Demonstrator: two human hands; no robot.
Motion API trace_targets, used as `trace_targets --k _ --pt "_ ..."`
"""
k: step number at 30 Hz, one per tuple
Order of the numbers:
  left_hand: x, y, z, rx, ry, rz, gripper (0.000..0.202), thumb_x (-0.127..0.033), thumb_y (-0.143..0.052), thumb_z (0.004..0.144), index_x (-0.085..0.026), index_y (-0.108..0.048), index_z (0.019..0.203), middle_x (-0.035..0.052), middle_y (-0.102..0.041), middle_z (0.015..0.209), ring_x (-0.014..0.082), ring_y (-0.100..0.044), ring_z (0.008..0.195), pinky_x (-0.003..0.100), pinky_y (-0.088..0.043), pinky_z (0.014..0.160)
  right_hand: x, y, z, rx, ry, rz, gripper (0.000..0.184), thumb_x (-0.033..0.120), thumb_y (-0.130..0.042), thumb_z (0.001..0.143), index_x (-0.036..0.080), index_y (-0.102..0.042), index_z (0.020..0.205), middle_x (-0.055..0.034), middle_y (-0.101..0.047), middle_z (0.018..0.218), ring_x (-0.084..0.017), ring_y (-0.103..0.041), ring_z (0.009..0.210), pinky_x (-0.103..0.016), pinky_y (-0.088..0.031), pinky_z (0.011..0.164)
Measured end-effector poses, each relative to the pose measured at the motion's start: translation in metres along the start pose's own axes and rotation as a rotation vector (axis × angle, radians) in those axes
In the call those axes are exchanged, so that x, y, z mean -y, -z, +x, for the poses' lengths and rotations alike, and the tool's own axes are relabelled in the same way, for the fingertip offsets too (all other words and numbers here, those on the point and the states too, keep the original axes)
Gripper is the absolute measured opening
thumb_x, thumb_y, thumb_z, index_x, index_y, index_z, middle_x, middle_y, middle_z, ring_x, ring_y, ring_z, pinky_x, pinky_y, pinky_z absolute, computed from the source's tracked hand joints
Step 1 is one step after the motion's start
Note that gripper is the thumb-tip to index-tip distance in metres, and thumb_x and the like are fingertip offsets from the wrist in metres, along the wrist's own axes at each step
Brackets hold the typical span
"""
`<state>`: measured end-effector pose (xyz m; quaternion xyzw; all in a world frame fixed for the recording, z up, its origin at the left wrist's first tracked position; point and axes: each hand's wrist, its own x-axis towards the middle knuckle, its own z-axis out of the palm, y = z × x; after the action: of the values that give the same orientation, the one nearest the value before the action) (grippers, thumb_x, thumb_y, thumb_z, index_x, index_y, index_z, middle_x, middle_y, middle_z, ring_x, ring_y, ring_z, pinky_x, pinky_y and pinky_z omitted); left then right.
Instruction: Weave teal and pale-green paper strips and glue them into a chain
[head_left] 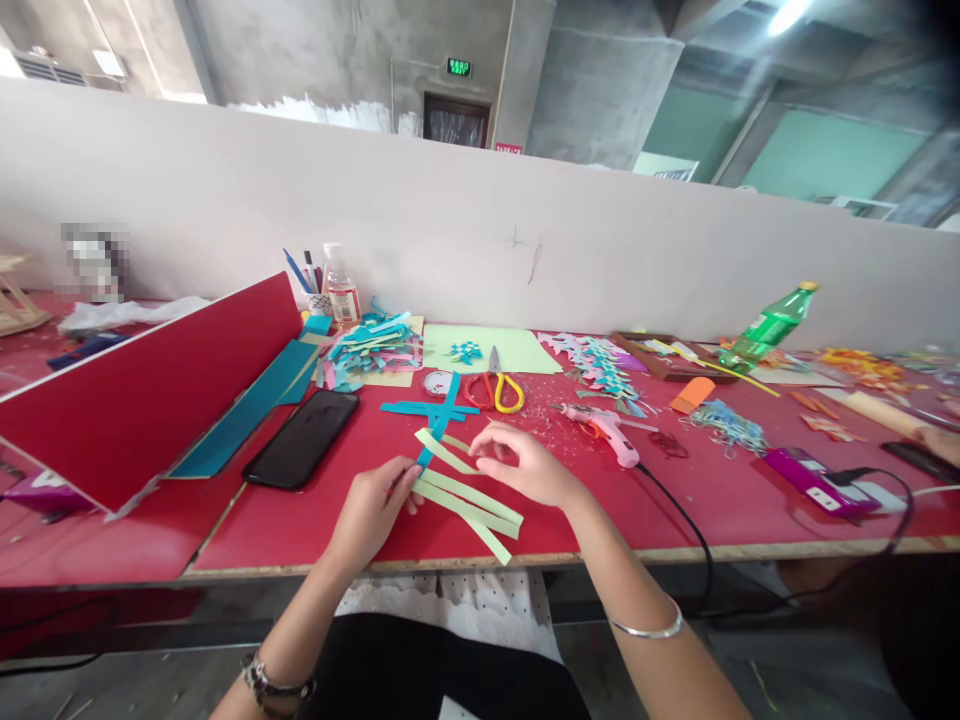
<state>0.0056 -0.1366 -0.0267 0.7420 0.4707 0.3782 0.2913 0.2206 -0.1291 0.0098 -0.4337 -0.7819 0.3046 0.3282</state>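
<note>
My left hand (373, 510) is closed on the near ends of several pale green paper strips (469, 505) that fan out over the red table (300, 520). Just to the right, my right hand (517, 462) hovers over them, its fingers curled and pinching one green strip near its upper end. A blue paper strip (442, 415) crosses under the green ones and lies over another blue strip in a cross shape. Both hands are near the table's front edge.
A black phone (302, 452) lies left of the hands. Scissors with red and yellow handles (495, 385), a pink glue gun (607, 430) with its black cord, a paper-scrap pile (371, 350), a green bottle (769, 325) and a tilted red board (150, 385) surround the work spot.
</note>
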Motion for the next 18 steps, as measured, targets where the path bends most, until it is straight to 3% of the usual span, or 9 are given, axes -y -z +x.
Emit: trace_targets --k 4,7,10,13,16,18 --pt "-0.001 0.0 0.0 0.007 -0.026 0.035 0.025 -0.032 -0.036 0.083 -0.018 -0.05 0.067 -0.0019 -0.058 0.051 0.0116 -0.057 0.054 0.017 -0.038 0.056 -0.002 -0.002 0.011 -0.001 -0.032 0.036 0.044 0.04 -0.054 0.071 0.023 -0.043 0.11 -0.0049 -0.044 0.117 -0.017 -0.039 0.111 -0.03 -0.032 0.091" --pt "-0.001 0.001 -0.001 0.016 -0.026 0.046 0.026 -0.032 -0.035 0.083 -0.018 -0.05 0.067 -0.0018 -0.058 0.052 0.0116 -0.056 0.053 0.017 -0.039 0.055 0.0 -0.011 0.021 0.068 -0.065 0.0 0.059 0.048 -0.057 0.066 0.023 -0.038 0.117 -0.007 -0.044 0.122 -0.021 -0.037 0.115 -0.037 -0.025 0.096" --pt "-0.002 0.001 -0.001 0.003 -0.012 0.046 0.026 -0.033 -0.035 0.083 -0.018 -0.05 0.068 -0.002 -0.058 0.052 0.0112 -0.056 0.052 0.017 -0.039 0.056 0.005 -0.02 0.027 0.111 -0.083 -0.071 0.048 0.049 -0.057 0.066 0.022 -0.048 0.105 -0.0062 -0.056 0.107 -0.022 -0.047 0.105 -0.046 -0.015 0.098" --pt "-0.003 0.001 -0.001 -0.024 0.004 0.041 0.026 -0.033 -0.035 0.083 -0.018 -0.05 0.068 -0.0017 -0.058 0.051 0.0118 -0.056 0.053 0.018 -0.039 0.056 0.01 -0.025 0.028 0.051 -0.057 -0.098 0.031 0.044 -0.054 0.071 0.023 -0.053 0.093 -0.0018 -0.061 0.092 -0.018 -0.054 0.092 -0.047 -0.009 0.098" --pt "-0.004 0.001 0.0 -0.043 0.012 0.031 0.027 -0.033 -0.036 0.083 -0.018 -0.051 0.067 -0.0013 -0.058 0.051 0.0117 -0.056 0.052 0.018 -0.04 0.055 0.011 -0.026 0.028 -0.002 -0.028 -0.069 0.02 0.038 -0.045 0.079 0.021 -0.056 0.081 0.001 -0.061 0.076 -0.013 -0.056 0.076 -0.04 -0.023 0.093" --pt "-0.004 0.002 0.0 -0.052 0.019 0.018 0.026 -0.032 -0.037 0.082 -0.018 -0.051 0.066 -0.0014 -0.058 0.051 0.011 -0.056 0.052 0.017 -0.039 0.055 0.01 -0.025 0.028 0.009 -0.026 0.017 0.026 0.037 -0.038 0.082 0.019 -0.056 0.074 0.0018 -0.057 0.064 -0.011 -0.054 0.062 -0.03 -0.038 0.075"
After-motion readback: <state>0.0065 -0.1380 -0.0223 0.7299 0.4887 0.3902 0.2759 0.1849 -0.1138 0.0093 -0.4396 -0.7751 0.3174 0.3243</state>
